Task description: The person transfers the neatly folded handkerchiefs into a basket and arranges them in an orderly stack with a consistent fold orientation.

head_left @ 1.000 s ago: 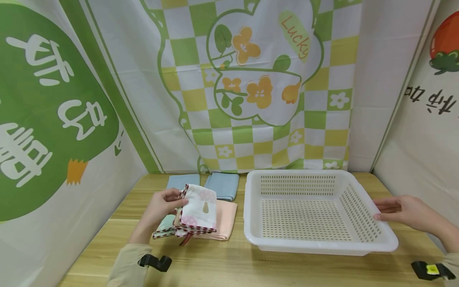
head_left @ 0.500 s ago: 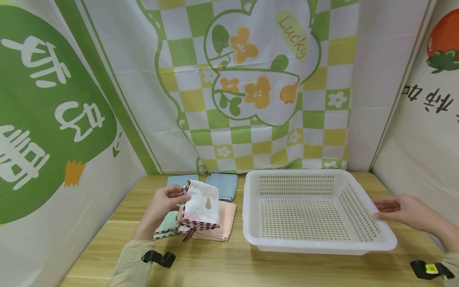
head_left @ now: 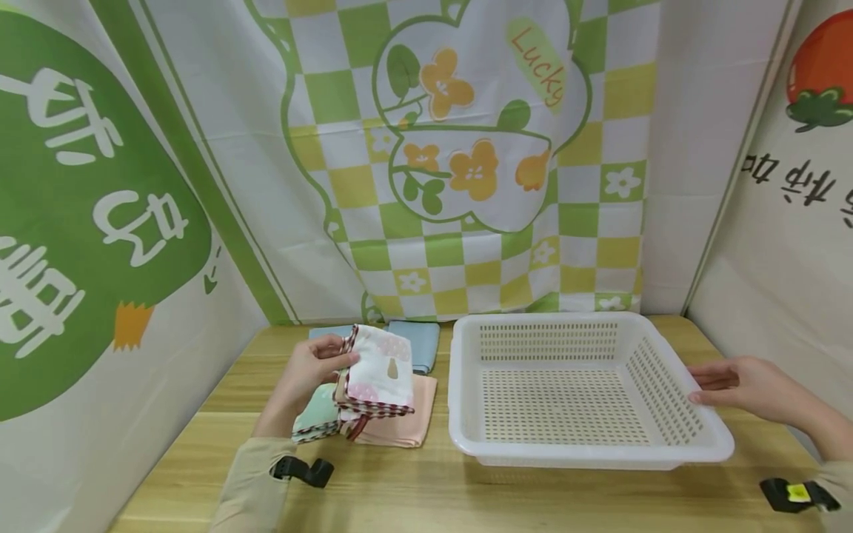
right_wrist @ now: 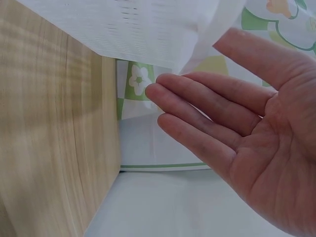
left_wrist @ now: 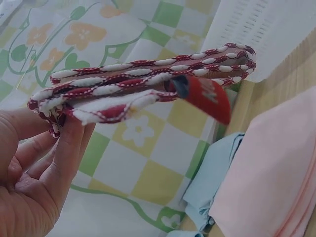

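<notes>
My left hand (head_left: 306,377) pinches a folded white handkerchief (head_left: 383,366) by its left edge, above the table. It has a pink and brown print and a red-and-white checked border. The left wrist view shows its stacked layers edge-on, with a red label (left_wrist: 207,98) sticking out. Under and behind it lie a folded green cloth (head_left: 318,414) with a checked edge, a peach cloth (head_left: 403,431) and two blue cloths, one at right (head_left: 421,342). My right hand (head_left: 749,385) is at the right rim of a white plastic basket (head_left: 593,453), fingers extended, palm showing in the right wrist view.
The basket, with slotted walls and nothing inside, takes up the right of the wooden table (head_left: 373,492). A checked curtain (head_left: 460,252) hangs along the back edge. Printed fabric walls close in both sides.
My left hand has lifted the handkerchief slightly up and to the right, showing more of the green cloth. My right hand keeps its place at the basket's rim.
</notes>
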Tool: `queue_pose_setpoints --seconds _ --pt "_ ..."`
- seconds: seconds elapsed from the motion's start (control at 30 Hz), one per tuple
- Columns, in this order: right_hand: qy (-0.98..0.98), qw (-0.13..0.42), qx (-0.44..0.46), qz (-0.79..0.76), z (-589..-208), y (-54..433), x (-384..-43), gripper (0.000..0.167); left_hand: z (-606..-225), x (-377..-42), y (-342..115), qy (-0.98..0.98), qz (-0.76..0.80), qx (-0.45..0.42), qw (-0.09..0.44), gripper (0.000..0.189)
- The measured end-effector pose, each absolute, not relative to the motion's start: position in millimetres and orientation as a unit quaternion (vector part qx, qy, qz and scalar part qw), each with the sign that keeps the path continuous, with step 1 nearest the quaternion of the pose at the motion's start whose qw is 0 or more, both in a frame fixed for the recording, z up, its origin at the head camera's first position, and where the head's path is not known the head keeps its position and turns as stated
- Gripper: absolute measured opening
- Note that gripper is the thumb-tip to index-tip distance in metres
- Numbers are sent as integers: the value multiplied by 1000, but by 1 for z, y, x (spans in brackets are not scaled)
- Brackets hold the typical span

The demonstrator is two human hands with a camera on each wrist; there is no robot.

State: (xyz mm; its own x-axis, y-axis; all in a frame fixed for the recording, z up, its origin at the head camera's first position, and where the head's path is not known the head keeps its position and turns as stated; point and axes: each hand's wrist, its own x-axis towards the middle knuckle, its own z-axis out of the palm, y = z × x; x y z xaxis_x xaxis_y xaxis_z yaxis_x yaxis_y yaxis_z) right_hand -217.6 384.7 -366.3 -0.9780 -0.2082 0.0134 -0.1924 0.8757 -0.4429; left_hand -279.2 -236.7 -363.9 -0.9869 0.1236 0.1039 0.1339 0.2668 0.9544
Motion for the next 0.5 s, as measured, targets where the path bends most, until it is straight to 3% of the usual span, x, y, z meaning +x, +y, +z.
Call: queue_pose_setpoints --seconds 0.5 --pt "970 27 -97 -221 -363 383 -219 62 -354 -284 -230 -780 -619 -93 3 19"
